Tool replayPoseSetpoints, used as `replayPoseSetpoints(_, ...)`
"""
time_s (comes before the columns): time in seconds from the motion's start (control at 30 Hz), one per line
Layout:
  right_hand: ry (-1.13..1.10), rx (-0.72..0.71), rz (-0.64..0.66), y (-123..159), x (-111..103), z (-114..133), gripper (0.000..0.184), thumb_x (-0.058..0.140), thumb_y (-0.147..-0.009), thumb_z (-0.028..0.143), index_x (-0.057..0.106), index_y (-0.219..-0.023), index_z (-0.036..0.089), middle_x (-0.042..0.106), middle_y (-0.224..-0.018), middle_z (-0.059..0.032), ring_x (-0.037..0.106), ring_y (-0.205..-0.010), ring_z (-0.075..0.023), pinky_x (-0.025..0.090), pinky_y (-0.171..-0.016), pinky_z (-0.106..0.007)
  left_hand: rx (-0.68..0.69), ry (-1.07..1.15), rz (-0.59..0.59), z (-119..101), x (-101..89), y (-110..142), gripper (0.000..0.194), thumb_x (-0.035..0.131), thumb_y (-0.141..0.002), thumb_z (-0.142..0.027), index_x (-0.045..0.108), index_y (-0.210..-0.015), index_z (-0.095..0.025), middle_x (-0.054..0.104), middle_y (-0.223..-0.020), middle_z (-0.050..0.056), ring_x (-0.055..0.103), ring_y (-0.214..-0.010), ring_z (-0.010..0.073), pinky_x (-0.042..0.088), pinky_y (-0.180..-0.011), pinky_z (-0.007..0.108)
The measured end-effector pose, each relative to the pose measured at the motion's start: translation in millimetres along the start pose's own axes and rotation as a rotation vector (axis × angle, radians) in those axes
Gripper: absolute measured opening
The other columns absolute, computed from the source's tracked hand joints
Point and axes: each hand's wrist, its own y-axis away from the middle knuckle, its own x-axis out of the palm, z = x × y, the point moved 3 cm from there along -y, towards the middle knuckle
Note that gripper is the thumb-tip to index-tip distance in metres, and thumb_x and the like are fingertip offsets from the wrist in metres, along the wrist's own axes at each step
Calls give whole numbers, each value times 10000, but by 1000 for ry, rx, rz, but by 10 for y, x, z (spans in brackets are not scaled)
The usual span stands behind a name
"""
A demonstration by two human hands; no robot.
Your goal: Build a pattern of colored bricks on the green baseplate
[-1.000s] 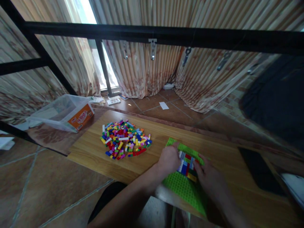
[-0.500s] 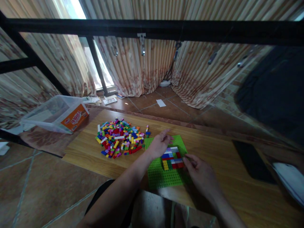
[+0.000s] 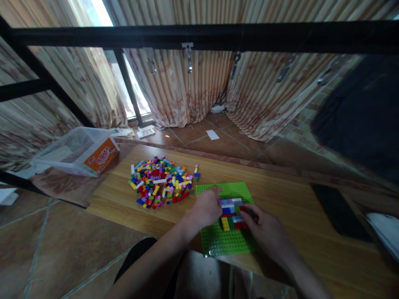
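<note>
A green baseplate (image 3: 229, 243) lies flat on the wooden table (image 3: 280, 195) in front of me. A small block of coloured bricks (image 3: 230, 211) is built on its middle. My left hand (image 3: 207, 207) rests on the plate's left part, fingers curled, touching the left side of the built bricks. At the right side of those bricks my right hand (image 3: 264, 228) has its fingers bent onto them. To the left of the plate lies a pile of loose coloured bricks (image 3: 160, 180). Whether either hand holds a loose brick is hidden.
A clear plastic tub with an orange label (image 3: 79, 151) stands at the table's far left. A dark flat phone (image 3: 338, 211) lies on the right, a white thing (image 3: 385, 232) beyond it. A black metal frame (image 3: 199, 37) crosses overhead; curtains hang behind.
The baseplate went from tilted in both hands to lying flat on the table. My left hand drew back from the plate's far edge onto the built bricks.
</note>
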Motion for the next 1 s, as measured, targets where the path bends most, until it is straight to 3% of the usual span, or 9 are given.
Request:
replayPoseSetpoints(0.13, 78, 76, 45, 5, -67, -199, 434, 436, -851, 500, 647, -1060, 184, 720, -806, -66, 660, -697, -231, 459, -649, -342, 23, 66, 26, -105, 124, -15, 546, 511, -770, -94, 541, -1315, -107, 710, -1097, 122, 664, -1032, 248, 518, -919, 321)
replayPoseSetpoints(0.27, 166, 116, -1, -80, -81, -279, 461, 407, -857, 528, 636, -1042, 173, 718, -834, -91, 671, -741, -258, 455, -657, -352, 49, 113, -34, -105, 158, -117, 575, 516, -758, -100, 530, -1333, -118, 685, -1173, 119, 640, -1097, 239, 481, -992, 312)
replayPoseSetpoints(0.4, 202, 148, -26, -230, -15, -189, 492, 404, -856, 543, 638, -1059, 161, 726, -874, -113, 679, -806, -284, 463, -709, -374, 51, 141, -86, -50, 98, -219, 594, 507, -749, -71, 522, -1342, -110, 661, -1222, 135, 636, -1110, 215, 472, -986, 263)
replayPoseSetpoints(0.57, 166, 88, -80, -401, 83, -10, 488, 409, -863, 532, 663, -1044, 156, 728, -895, -128, 676, -826, -275, 470, -726, -367, 35, 134, -106, 36, -25, -270, 546, 482, -792, -71, 525, -1336, -106, 673, -1201, 127, 642, -1094, 190, 481, -951, 233)
replayPoseSetpoints(0.7, 88, 26, -70, -500, 154, 67, 472, 436, -855, 524, 672, -1055, 167, 727, -897, -115, 671, -798, -257, 475, -717, -357, 88, 1, -178, 133, -144, -289, 494, 444, -806, -70, 550, -1288, -105, 680, -1162, 125, 647, -1060, 194, 492, -941, 260)
replayPoseSetpoints(0.87, 31, -61, -89, -551, 196, 135, 468, 453, -849, 533, 686, -1038, 173, 728, -934, -107, 669, -837, -248, 479, -750, -349, 210, -342, -417, 343, -372, -462, 412, 460, -819, -96, 566, -1217, -101, 617, -1217, 137, 557, -1151, 230, 417, -1037, 345)
replayPoseSetpoints(1.0, 25, -42, -79, -547, 201, 135, 455, 461, -846, 527, 685, -1049, 187, 731, -908, -92, 666, -798, -245, 477, -730, -353, 180, -454, -410, 544, -413, -641, 318, 424, -891, -170, 607, -1148, -131, 625, -1180, 110, 561, -1114, 235, 434, -993, 368)
